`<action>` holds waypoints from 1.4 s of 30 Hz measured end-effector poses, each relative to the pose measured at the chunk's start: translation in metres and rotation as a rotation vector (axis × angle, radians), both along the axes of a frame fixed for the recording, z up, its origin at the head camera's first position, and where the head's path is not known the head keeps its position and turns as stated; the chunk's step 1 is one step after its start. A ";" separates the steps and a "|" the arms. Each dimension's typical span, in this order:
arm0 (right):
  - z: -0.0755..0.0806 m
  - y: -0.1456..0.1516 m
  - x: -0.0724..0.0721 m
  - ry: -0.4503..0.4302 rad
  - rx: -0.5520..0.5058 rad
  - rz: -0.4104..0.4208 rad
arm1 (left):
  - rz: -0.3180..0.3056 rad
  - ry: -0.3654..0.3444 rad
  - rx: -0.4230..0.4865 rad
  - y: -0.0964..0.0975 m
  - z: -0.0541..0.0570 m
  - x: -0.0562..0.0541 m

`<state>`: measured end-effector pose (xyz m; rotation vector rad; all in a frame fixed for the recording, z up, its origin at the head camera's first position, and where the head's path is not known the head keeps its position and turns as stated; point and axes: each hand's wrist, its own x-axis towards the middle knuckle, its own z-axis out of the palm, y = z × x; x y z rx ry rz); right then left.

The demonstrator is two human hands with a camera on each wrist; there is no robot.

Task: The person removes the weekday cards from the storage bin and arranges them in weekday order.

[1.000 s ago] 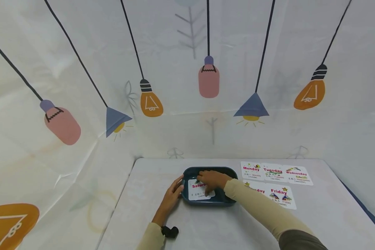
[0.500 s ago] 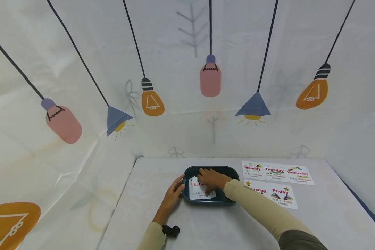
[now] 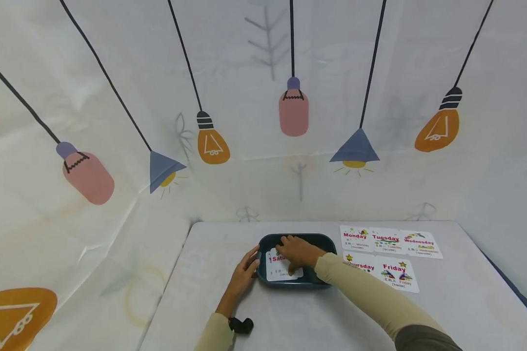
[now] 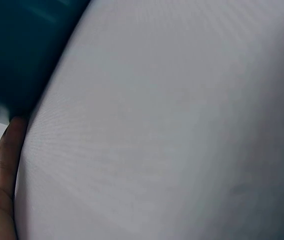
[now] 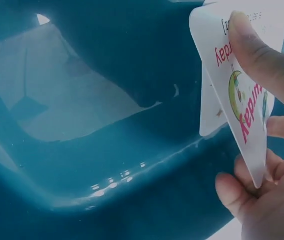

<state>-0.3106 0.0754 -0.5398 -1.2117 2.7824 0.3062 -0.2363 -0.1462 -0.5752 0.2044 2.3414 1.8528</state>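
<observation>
A dark teal tray (image 3: pixel 263 280) sits on the white table with a white "Saturday" card (image 3: pixel 278 269) in its left part. My right hand (image 3: pixel 299 251) reaches into the tray and pinches that card. In the right wrist view the thumb (image 5: pixel 261 55) lies on the printed face, the other fingers are at the far edge, and the card bends between them. Another white card (image 5: pixel 210 112) shows partly beneath it. My left hand (image 3: pixel 241 275) rests against the tray's left side; in the left wrist view its fairly straight fingers (image 4: pixel 13 145) touch the outer wall.
To the tray's right lie weekday cards in two rows: Monday (image 3: pixel 355 239), Tuesday (image 3: pixel 385 241) and Wednesday (image 3: pixel 420 243) behind, Thursday (image 3: pixel 363 261) and Friday (image 3: pixel 395 273) in front. The right forearm partly covers Thursday. A lamp-patterned sheet (image 3: pixel 246 190) hangs behind the table.
The whole view shifts slightly. The hands, the tray and the weekday cards keep nearly the same places; the Saturday card turns a little under the right hand.
</observation>
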 end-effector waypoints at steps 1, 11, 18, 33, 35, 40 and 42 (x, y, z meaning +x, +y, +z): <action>0.000 0.001 0.001 -0.021 -0.013 -0.013 | 0.002 -0.007 -0.002 0.000 0.000 0.001; 0.013 0.014 0.003 -0.354 -0.310 -0.186 | -0.007 0.000 0.002 0.000 -0.001 0.002; 0.016 0.025 0.006 -0.427 -0.484 -0.110 | -0.007 -0.004 0.004 0.000 -0.009 -0.001; 0.009 0.060 0.018 -0.458 -0.915 -0.064 | 0.058 0.011 -0.021 0.001 -0.032 -0.014; 0.010 0.065 0.019 -0.487 -0.948 -0.095 | 0.058 0.010 -0.011 0.002 -0.031 -0.014; 0.011 0.080 0.025 -0.581 -1.003 -0.148 | 0.041 0.006 -0.005 0.003 -0.017 -0.006; 0.011 0.087 0.027 -0.613 -1.024 -0.177 | 0.034 -0.002 -0.019 0.003 -0.009 -0.002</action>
